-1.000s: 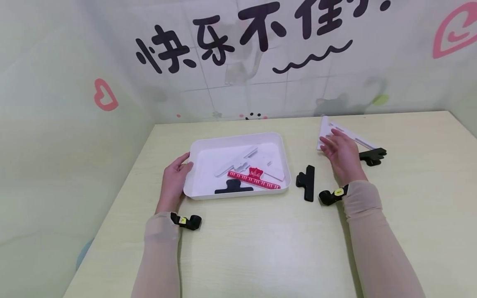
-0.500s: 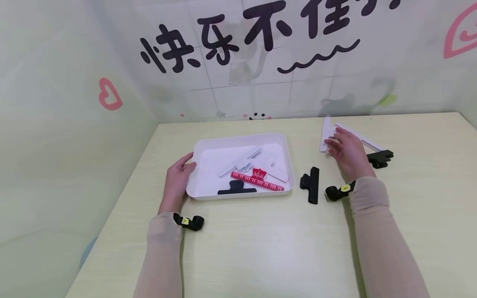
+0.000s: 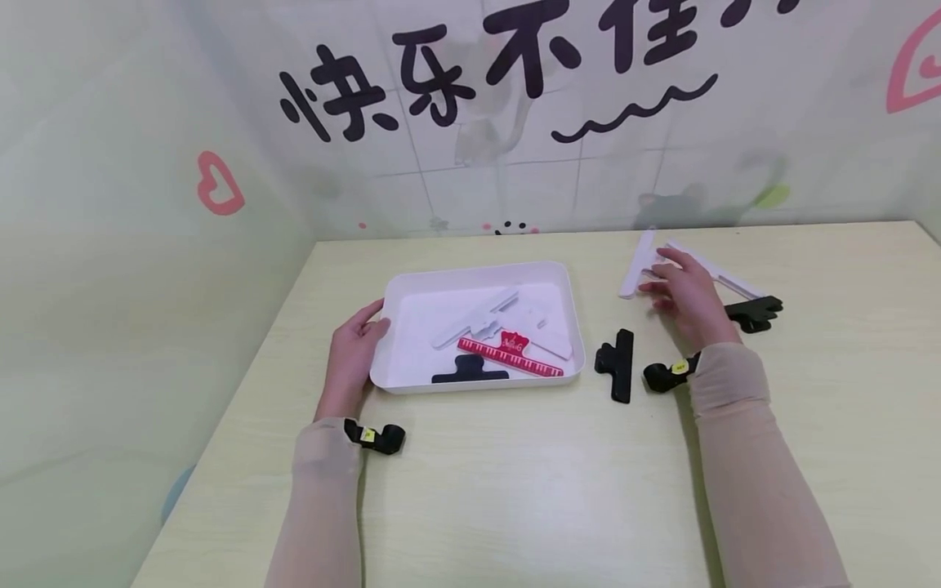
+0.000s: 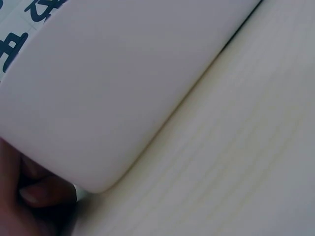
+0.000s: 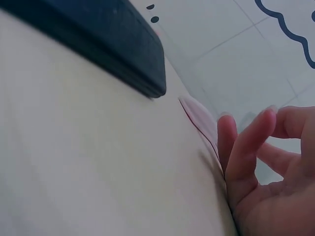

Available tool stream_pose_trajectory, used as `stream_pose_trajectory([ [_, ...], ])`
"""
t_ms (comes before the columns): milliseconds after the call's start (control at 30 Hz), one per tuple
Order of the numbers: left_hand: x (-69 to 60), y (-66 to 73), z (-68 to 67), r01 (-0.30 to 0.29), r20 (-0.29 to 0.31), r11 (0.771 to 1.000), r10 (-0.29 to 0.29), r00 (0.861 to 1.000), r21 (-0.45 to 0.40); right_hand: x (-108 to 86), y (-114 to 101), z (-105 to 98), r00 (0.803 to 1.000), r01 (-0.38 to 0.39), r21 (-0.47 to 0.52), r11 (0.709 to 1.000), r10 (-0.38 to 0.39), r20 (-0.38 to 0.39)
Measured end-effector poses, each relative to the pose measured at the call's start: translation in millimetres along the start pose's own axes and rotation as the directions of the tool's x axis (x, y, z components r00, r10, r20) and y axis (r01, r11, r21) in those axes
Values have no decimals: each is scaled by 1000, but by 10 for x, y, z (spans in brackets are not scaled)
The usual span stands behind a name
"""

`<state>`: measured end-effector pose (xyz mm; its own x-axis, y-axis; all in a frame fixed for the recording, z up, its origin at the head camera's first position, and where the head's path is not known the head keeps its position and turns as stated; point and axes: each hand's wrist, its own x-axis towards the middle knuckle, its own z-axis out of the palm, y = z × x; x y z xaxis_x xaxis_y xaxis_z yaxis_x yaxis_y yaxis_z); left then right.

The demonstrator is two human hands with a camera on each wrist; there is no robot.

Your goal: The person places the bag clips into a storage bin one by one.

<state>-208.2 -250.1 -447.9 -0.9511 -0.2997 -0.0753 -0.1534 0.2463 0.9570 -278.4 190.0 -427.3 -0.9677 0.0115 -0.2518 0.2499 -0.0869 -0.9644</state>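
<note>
Black "快乐不" (image 3: 434, 77) on the backdrop (image 3: 507, 192), unclear lettering (image 3: 515, 343) on red clip (image 3: 507, 357).

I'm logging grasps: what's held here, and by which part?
The left hand holds the white tray by its left end; whether the right hand grips a white clip cannot be told.

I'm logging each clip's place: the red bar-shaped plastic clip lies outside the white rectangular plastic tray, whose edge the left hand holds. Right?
Not quite: the red bar-shaped clip lies inside the white rectangular tray, as the head view shows. The left hand does hold the tray's edge.
</note>
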Motion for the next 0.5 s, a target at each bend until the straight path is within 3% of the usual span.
stream_pose_trajectory([
  [200, -2, 3, 19, 13, -9, 1000, -13, 1000, 16, 17, -5, -16, 1000, -15, -88, 996, 13, -26],
  [500, -2, 14, 4, 2, 3, 1000, -2, 1000, 7, 32, 35, 14, 997, -11, -136, 991, 1, -73],
])
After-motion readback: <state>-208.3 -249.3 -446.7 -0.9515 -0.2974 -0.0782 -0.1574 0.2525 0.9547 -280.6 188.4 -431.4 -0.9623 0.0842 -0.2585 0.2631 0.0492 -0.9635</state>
